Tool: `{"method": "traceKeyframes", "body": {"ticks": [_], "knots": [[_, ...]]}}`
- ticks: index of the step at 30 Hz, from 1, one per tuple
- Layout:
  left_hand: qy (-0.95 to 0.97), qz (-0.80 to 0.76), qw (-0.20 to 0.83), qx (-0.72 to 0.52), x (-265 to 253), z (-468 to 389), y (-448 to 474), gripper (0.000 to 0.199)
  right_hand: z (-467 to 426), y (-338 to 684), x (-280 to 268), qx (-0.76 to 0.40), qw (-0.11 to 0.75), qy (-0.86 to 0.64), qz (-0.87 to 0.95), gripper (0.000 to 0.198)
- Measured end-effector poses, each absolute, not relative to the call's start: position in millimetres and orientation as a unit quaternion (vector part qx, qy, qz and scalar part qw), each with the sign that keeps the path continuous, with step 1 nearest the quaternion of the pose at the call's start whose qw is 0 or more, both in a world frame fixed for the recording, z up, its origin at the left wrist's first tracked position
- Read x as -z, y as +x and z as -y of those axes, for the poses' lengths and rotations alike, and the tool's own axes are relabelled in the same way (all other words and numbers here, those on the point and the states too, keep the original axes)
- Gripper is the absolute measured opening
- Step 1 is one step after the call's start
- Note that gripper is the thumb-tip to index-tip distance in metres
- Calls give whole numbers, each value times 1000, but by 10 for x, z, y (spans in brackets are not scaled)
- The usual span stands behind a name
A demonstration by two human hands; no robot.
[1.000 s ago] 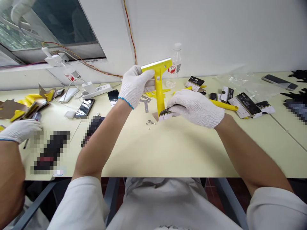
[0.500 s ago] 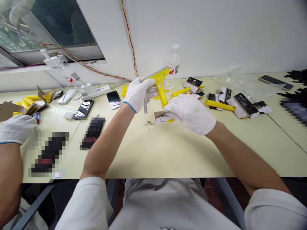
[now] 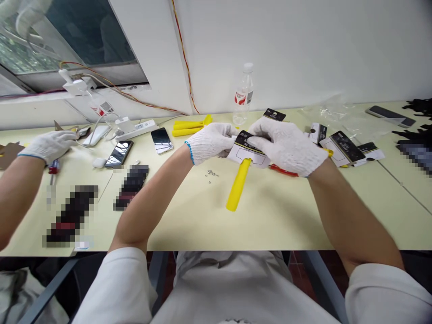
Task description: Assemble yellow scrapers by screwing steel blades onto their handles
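Observation:
My left hand (image 3: 214,143), in a white knit glove with a blue cuff edge, is closed at the left side of a black-and-white packaging card (image 3: 249,155). My gloved right hand (image 3: 286,146) pinches the card's top right. From under the card's lower edge a yellow scraper's handle (image 3: 238,186) points down towards me. The scraper's head is hidden by the card and my fingers. Several small screws or nuts (image 3: 212,173) lie on the table below my left hand. A red strip (image 3: 283,170) shows beneath my right hand; I cannot make out what it is.
Yellow handles (image 3: 191,126) and a plastic bottle (image 3: 243,96) stand behind my hands. More packaging cards (image 3: 344,146) lie at the right. Phones (image 3: 162,140) and a power strip (image 3: 137,127) lie to the left. Another person's gloved hand (image 3: 50,145) is near a screwdriver (image 3: 53,168).
The scraper has turned: its head was raised at upper left, and now its handle points towards me with the card over the head. The other person's hand has moved up and right.

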State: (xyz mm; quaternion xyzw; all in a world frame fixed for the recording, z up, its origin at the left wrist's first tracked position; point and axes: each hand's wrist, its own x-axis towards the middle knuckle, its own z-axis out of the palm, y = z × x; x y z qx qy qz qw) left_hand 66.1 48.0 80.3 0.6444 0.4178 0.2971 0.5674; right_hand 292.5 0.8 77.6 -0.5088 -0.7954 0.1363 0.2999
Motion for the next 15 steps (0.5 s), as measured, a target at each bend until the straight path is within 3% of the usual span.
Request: {"method": "traceKeyframes", "body": {"ticks": [2, 6, 10, 13, 15], "knots": [[628, -429, 553, -340, -803, -585, 665, 32, -23, 2997, -824, -183, 303, -533, 769, 15], [600, -431, 509, -443, -812, -1090, 463, 30, -136, 3135, -925, -200, 405, -615, 646, 6], [647, -521, 277, -483, -742, -1697, -15, 10, -488, 3431, -852, -125, 498, -699, 498, 12], [654, -625, 177, -388, -502, -1962, -331, 25, -843, 3750, -568, -88, 486, -746, 448, 22], [672, -653, 152, -314, -303, -2014, -436, 24, -1046, 3927, -311, -83, 441, -766, 461, 30]]}}
